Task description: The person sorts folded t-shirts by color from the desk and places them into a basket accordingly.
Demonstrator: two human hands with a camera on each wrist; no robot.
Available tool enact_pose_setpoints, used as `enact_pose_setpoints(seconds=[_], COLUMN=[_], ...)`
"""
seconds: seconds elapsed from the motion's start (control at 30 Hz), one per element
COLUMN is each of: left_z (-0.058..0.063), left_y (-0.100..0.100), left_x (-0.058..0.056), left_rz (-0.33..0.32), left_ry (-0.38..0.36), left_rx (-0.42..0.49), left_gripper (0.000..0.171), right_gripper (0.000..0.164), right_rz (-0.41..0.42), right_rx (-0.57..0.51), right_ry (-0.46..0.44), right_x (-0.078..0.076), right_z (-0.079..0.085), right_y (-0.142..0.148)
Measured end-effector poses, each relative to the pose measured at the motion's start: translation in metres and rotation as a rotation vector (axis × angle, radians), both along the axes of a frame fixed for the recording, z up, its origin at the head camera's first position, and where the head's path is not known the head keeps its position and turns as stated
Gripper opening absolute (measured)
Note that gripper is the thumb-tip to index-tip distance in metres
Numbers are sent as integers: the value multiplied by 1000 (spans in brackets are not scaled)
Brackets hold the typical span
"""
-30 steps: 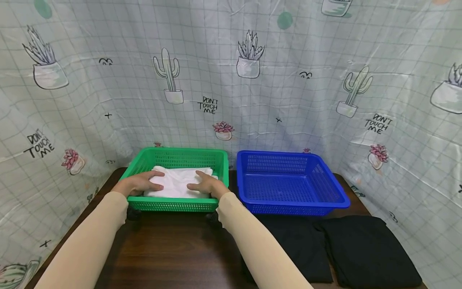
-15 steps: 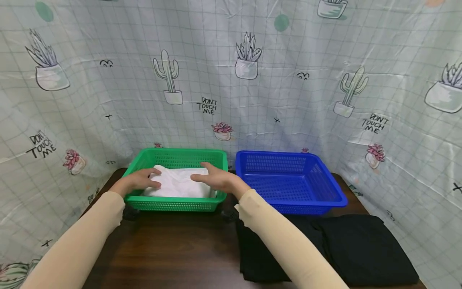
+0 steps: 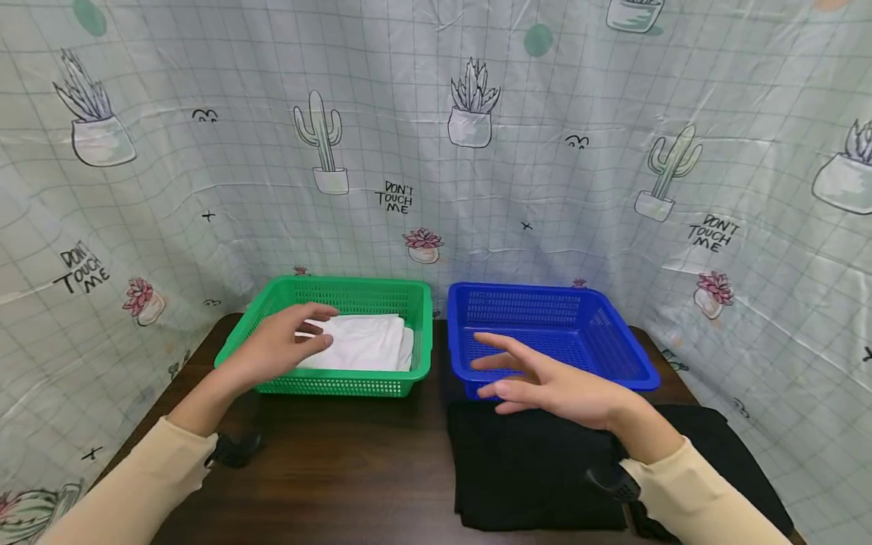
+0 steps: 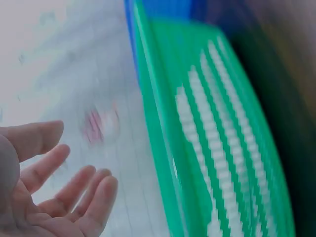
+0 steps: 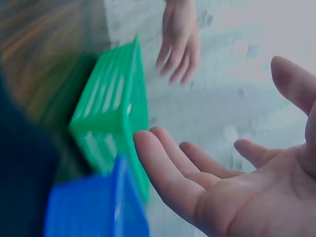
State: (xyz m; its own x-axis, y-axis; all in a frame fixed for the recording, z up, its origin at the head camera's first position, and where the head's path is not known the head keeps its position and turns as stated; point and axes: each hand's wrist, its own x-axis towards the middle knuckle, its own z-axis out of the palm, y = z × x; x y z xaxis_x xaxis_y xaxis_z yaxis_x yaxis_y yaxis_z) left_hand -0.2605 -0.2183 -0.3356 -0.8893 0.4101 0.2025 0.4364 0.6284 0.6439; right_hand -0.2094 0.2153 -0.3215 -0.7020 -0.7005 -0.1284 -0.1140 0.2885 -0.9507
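White folded cloth [image 3: 364, 342] lies in the green basket [image 3: 327, 384] at the left. Above the near left part of that basket hovers my left hand [image 3: 275, 344], fingers loosely bent and holding nothing; in the left wrist view its fingers [image 4: 101, 202] stand apart from the green wall. My right hand [image 3: 555, 382] is in the air over the front rim of the blue basket [image 3: 620, 333] and the folded black cloth [image 3: 531, 477]. Its fingers are spread and hold nothing. The right wrist view shows the right palm [image 5: 261, 197] bare.
A second folded black cloth [image 3: 722, 454] lies at the right, partly behind the right forearm. Both baskets stand at the back of the dark wooden table [image 3: 327, 469]. Behind them hangs a patterned curtain [image 3: 422, 136].
My right hand has left the green basket and moved right, over the blue basket's front. My left hand has lifted off the white cloth. The white cloth stays in the green basket.
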Motion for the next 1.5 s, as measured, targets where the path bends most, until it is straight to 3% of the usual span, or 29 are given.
enact_pose_setpoints(seconds=[0.1,0.2,0.47,0.63,0.9,1.17,1.5], left_z=[-8,-21,-66,-83,-101,-110,-115], left_y=[16,35,86,109,138,162,178], left_x=[20,34,55,57,57,57,55], left_rz=[-50,-107,-228,-241,-227,-230,-256], left_ry=[-7,-60,-305,-424,-625,-691,-784], left_rx=[68,90,152,214,320,357,431], left_gripper=[40,38,49,57,66,64,63], right_gripper=[67,64,72,81,84,83,84], right_rz=[-58,-122,-337,-429,-404,-391,-457], right_rx=[15,34,187,258,233,256,242], right_ry=[-1,2,-22,-76,-171,-223,-248], right_x=[16,29,50,53,54,54,53], right_z=[-10,-24,-64,-80,-92,-97,-110], right_y=[35,64,117,133,138,137,139])
